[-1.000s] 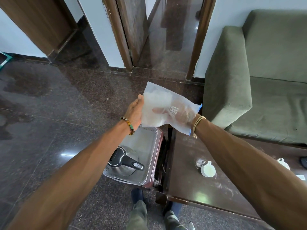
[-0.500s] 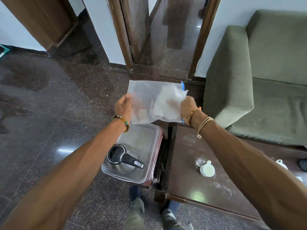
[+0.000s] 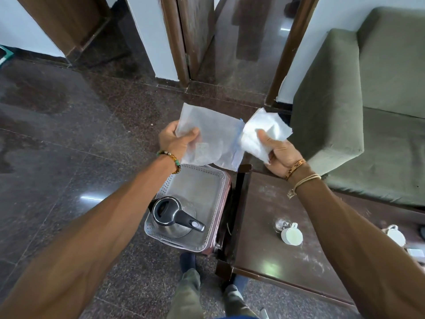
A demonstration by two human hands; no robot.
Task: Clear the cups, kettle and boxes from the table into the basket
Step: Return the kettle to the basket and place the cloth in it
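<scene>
Now, head view, left grip: left hand point(image 3: 177, 143) pinches a translucent pouch point(image 3: 213, 139), straight above the basket point(image 3: 195, 187).
Right grip: right hand point(image 3: 279, 155) clutches a white folded wad point(image 3: 264, 134) over the surface point(image 3: 264, 203) corner.
Nearer the basket: left hand.
In the basket: kettle point(image 3: 174, 217).
On the surface: cups point(image 3: 291, 236).

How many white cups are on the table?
2. One cup sits mid-table beside a shiny object; the second cup sits farther right, partly behind the right forearm, which may hide others.

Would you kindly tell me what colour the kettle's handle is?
Black; the kettle's handle shows best in the head view, the only one.
</scene>
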